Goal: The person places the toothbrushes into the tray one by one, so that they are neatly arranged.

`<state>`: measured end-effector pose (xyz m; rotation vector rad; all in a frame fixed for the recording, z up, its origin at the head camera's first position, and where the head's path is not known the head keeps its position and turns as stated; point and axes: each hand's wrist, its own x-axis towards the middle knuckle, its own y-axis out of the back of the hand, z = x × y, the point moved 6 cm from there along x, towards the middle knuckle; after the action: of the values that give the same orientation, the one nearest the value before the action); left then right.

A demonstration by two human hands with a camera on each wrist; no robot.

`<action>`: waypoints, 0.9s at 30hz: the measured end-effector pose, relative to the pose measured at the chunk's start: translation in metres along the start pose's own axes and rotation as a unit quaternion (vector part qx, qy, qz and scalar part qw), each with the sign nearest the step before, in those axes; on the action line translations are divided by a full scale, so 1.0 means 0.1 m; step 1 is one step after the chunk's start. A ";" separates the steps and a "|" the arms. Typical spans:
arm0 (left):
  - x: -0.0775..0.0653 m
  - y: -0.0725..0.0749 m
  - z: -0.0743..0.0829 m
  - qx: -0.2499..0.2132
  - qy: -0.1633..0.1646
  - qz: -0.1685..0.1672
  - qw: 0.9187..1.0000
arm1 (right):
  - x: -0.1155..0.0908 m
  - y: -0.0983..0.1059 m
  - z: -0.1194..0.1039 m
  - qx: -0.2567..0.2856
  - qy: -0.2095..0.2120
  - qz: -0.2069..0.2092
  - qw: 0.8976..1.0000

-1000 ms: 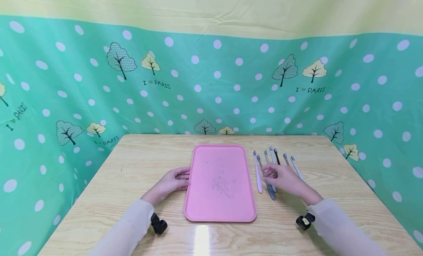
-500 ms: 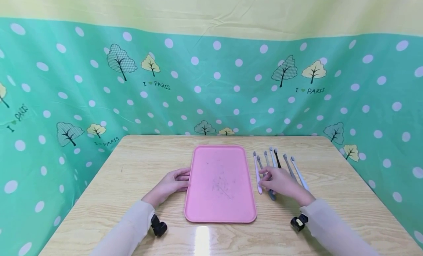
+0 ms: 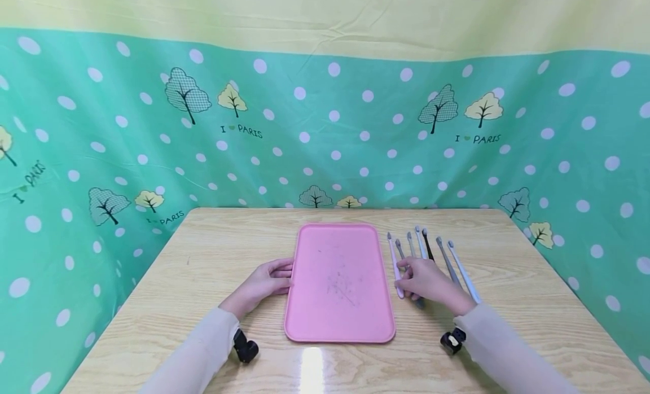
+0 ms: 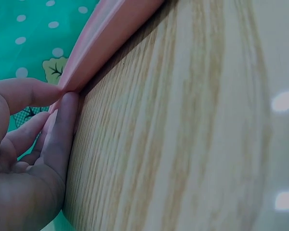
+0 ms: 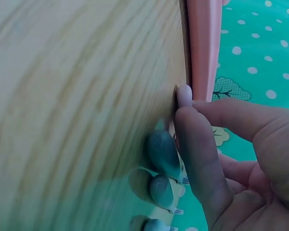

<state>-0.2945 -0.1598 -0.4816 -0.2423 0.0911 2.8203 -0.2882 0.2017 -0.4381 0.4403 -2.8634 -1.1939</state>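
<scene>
A pink tray (image 3: 325, 320) lies flat on the table. My left hand (image 3: 256, 284) is at its left side; in the left wrist view the thumb (image 4: 62, 125) and forefinger meet at the tray's rim (image 4: 101, 48). Just off the tray's right edge is a lilac toothbrush (image 3: 393, 257), its bristle head pointing away. My right hand (image 3: 429, 281) pinches its handle between thumb and forefinger. The rounded handle end (image 5: 184, 95) pokes out past the thumb in the right wrist view. Beneath this hand a dark grey toothbrush (image 3: 400, 248) is partly covered.
More toothbrushes lie fanned out to the right: a black one (image 3: 427, 245), a grey one (image 3: 447, 261) and a pale blue one (image 3: 464, 272) among them. A spotted green curtain (image 3: 284, 123) hangs behind the wooden table (image 3: 228, 236).
My right hand has moved left and nearer to me, off the grey toothbrushes and onto the lilac one, whose head has shifted slightly left. My left hand and the tray have stayed put.
</scene>
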 end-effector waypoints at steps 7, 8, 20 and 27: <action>0.00 -0.01 0.01 0.001 -0.003 0.000 1.000 | 0.02 -0.03 0.01 -0.001 -0.002 -0.001 1.000; 0.00 -0.01 0.01 0.000 -0.003 0.000 1.000 | 0.02 -0.04 0.01 -0.002 -0.001 -0.002 1.000; -0.01 0.00 0.02 0.002 0.001 -0.002 1.000 | 0.06 -0.10 0.00 -0.001 -0.019 -0.010 1.000; -0.02 -0.01 0.02 0.000 0.001 -0.001 1.000 | 0.04 -0.14 -0.02 0.012 -0.030 -0.015 0.999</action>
<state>-0.2930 -0.1590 -0.4796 -0.2439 0.0920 2.8179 -0.2886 0.1902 -0.4466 0.4557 -2.9352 -1.1990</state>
